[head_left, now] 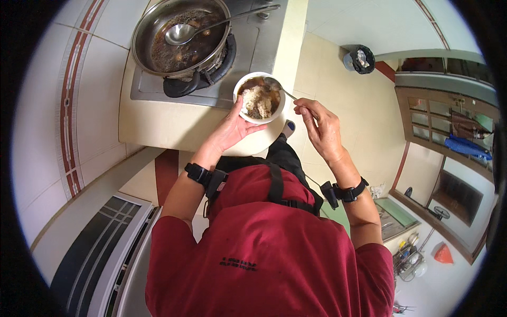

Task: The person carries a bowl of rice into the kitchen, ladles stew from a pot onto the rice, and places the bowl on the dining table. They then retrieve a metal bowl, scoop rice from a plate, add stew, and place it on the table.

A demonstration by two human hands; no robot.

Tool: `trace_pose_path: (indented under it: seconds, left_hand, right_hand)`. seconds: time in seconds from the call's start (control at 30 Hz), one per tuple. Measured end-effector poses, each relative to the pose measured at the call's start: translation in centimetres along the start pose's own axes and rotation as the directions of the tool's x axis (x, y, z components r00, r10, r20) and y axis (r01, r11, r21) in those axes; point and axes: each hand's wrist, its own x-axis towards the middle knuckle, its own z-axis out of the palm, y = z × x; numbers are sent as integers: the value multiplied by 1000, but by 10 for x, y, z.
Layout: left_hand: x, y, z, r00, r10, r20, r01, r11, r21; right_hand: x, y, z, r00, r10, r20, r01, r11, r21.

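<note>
My left hand point(237, 125) cradles a small white bowl point(281, 104) from below and the side, its thumb over the near left rim. Inside the bowl sit dark brown liquid and a pale, crumbly or rice-like food point(256, 102). My right hand point(321, 125) grips the handle of a metal spoon point(288, 93), whose head dips into the food at the bowl's upper right. Beyond the bowl, a steel pan point(136, 51) of brown liquid with several lumps rests on a stove burner. A metal ladle point(180, 34) lies across that pan, its handle over the right rim.
The steel gas stove point(253, 51) is set into a cream counter point(178, 123) with a rounded corner. Tiled wall point(99, 79) borders it on the left. On the floor at right stands a black-lined bin point(362, 61). A wooden door point(429, 115) is farther right.
</note>
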Motion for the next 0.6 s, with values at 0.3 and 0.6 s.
trace_pose_path:
  seconds: [0.3, 0.6]
  left_hand:
    - [-1, -5, 17, 994, 57, -90, -52, 997, 49]
    - [-8, -27, 86, 993, 49, -108, -26, 978, 208]
  right_hand:
    - [-16, 7, -1, 987, 157, 24, -158, 963, 219]
    - [-49, 35, -64, 931, 360, 52, -266, 575, 773]
